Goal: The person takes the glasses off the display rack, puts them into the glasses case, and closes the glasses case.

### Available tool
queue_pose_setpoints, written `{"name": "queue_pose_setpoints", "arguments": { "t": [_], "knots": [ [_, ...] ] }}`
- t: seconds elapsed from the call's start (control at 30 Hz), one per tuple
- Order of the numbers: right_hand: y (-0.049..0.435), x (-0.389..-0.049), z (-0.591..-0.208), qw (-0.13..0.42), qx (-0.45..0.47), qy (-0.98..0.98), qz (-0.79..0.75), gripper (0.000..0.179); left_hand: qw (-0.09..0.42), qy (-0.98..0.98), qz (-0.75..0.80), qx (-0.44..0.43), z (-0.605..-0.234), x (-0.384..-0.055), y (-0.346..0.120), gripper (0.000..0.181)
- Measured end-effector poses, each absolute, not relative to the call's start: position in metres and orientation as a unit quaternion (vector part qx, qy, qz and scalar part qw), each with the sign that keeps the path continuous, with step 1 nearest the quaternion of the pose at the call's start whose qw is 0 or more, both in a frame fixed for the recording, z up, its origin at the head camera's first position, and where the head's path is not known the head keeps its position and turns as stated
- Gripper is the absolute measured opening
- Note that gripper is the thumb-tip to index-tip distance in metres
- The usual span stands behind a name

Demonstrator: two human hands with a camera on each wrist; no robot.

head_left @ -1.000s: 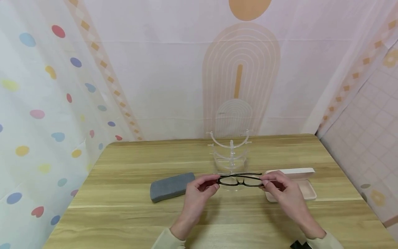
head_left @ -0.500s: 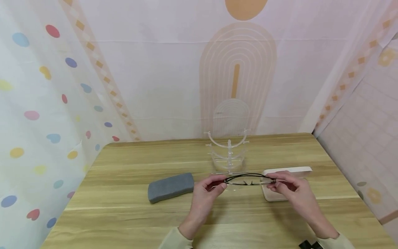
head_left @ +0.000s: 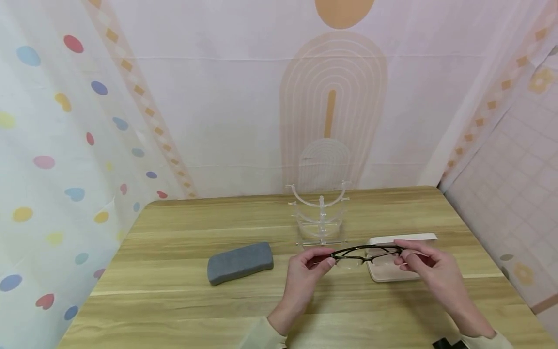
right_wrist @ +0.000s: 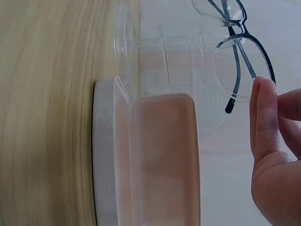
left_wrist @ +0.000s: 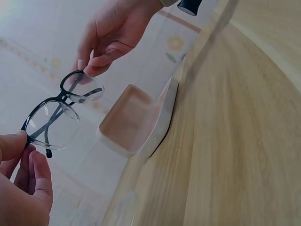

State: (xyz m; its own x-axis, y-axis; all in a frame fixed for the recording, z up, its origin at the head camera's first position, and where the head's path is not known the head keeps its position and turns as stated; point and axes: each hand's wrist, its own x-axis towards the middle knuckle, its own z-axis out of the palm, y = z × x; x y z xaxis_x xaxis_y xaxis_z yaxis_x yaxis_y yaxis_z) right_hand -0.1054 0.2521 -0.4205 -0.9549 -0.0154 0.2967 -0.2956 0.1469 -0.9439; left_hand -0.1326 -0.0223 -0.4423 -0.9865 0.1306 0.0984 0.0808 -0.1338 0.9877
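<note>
A pair of black half-rim eyeglasses (head_left: pixel 367 260) is held up over the table in the head view, its temples folded and crossed behind the lenses. My left hand (head_left: pixel 302 278) pinches one end of the frame between thumb and fingers. At the opposite end, my right hand (head_left: pixel 438 274) pinches the other corner. An open eyeglass case (head_left: pixel 385 277), pale outside with a pink lining, lies under and behind the right hand, which covers part of it. In the right wrist view, the pink lining (right_wrist: pixel 164 155) shows with nothing inside.
A clear acrylic eyeglass stand (head_left: pixel 322 218) with several curved arms is behind the hands and holds no glasses. A closed grey eyeglass case (head_left: pixel 240 263) lies to the left on the wooden table (head_left: pixel 174 310). Patterned curtains (head_left: pixel 218 97) border the table.
Both hands have moved right with the eyeglasses, from before the stand toward the open case. The eyeglasses have tilted along the way. The view has shifted slightly.
</note>
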Motion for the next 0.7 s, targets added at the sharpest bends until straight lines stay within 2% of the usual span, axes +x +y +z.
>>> {"name": "queue_pose_setpoints", "arguments": {
  "t": [0.23, 0.5, 0.7],
  "knots": [
    [0.262, -0.104, -0.422, 0.122, 0.036, -0.799, 0.588, 0.024, 0.017, 0.655, 0.751, 0.085, -0.444, -0.134, -0.008, 0.021],
    [0.275, -0.106, -0.424, 0.153, 0.008, -0.829, 0.537, 0.024, 0.024, 0.641, 0.763, 0.075, -0.449, -0.136, 0.012, 0.021],
    [0.284, -0.106, -0.428, 0.147, -0.007, -0.824, 0.547, 0.027, 0.023, 0.632, 0.771, 0.068, -0.454, -0.137, 0.026, 0.02]
  ]
}}
